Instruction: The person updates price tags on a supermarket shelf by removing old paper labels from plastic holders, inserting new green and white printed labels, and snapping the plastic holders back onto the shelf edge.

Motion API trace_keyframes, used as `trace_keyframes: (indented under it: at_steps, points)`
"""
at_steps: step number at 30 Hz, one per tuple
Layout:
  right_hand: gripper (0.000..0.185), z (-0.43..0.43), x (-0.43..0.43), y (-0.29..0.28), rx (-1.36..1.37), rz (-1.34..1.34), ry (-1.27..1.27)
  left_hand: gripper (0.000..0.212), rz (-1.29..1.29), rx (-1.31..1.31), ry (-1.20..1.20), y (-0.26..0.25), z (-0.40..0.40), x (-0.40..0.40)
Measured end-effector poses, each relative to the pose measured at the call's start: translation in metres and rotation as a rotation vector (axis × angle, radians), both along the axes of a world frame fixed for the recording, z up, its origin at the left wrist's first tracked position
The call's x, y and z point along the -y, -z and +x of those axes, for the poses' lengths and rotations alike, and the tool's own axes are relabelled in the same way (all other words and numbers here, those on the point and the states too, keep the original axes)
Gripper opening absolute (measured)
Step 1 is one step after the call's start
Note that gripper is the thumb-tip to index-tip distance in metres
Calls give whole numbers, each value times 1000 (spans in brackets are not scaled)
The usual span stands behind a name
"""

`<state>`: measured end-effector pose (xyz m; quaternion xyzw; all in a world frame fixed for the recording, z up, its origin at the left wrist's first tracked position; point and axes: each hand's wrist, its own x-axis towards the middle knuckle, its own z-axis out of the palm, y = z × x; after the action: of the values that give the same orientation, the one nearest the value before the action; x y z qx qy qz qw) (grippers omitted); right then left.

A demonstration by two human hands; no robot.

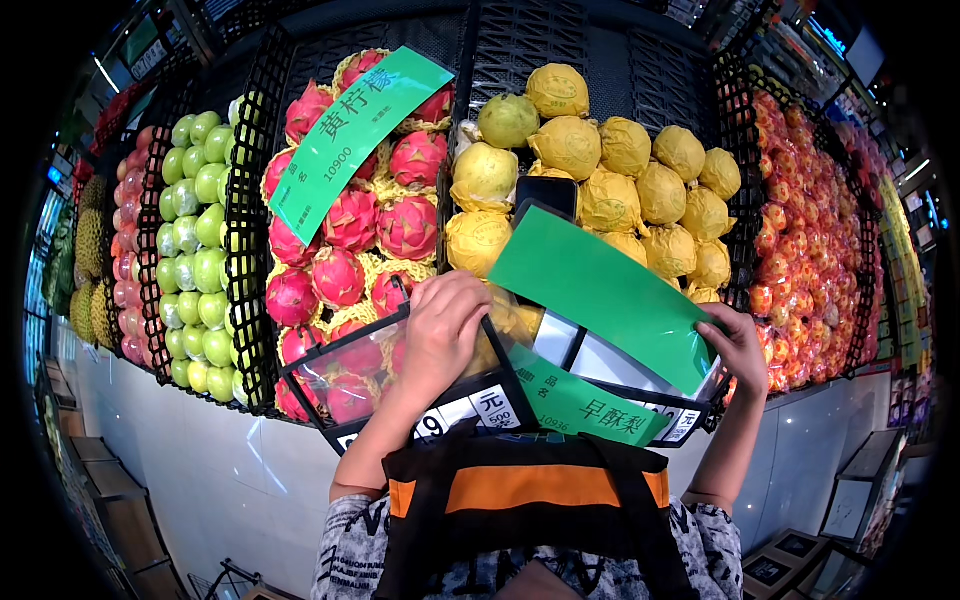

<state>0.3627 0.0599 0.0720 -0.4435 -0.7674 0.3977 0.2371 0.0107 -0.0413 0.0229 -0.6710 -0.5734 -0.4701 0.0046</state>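
Observation:
My left hand (446,330) grips the top edge of a clear plastic price sign holder (341,375) with a black frame. Between finger and thumb, my right hand (736,346) pinches the right end of a blank-looking green card (600,296), which slants over yellow-wrapped fruit. Below that card lies a second black-framed price sign holder (679,427), partly covered. A printed green card (581,401) stands between the holders, near my chest. Another printed green card (358,139) rests across the dragon fruit. A dark phone (553,196) lies on the wrapped fruit, its lower part behind the held card.
Dragon fruit (409,225) in foam nets fills the bin ahead left; wrapped round fruit (615,199) sits ahead right. Black mesh dividers (251,225) separate them from green apples (210,225) and red-wrapped fruit (795,247). Cartons (784,559) stand on the floor at lower right.

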Motion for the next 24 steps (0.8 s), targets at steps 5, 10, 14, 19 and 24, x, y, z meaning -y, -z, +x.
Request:
trace_keyframes:
  at_steps: [5, 10, 14, 19, 24]
  points:
    - [18, 4, -4, -14, 154, -71, -76, 13, 9, 8, 33, 2, -2, -2]
    - [20, -12, -23, -59, 384, -17, -350, 13, -15, 28, 49, -3, 0, -2]
    - [23, -56, -52, -84, 475, -3, -575, 12, -62, 86, 30, -7, 2, -1]
    - [25, -118, -78, -71, 471, -81, -809, 12, -83, 107, 67, -11, 6, -3]
    - [27, -171, -71, -27, 375, -74, -955, 11, -90, 93, 51, -10, 1, -6]
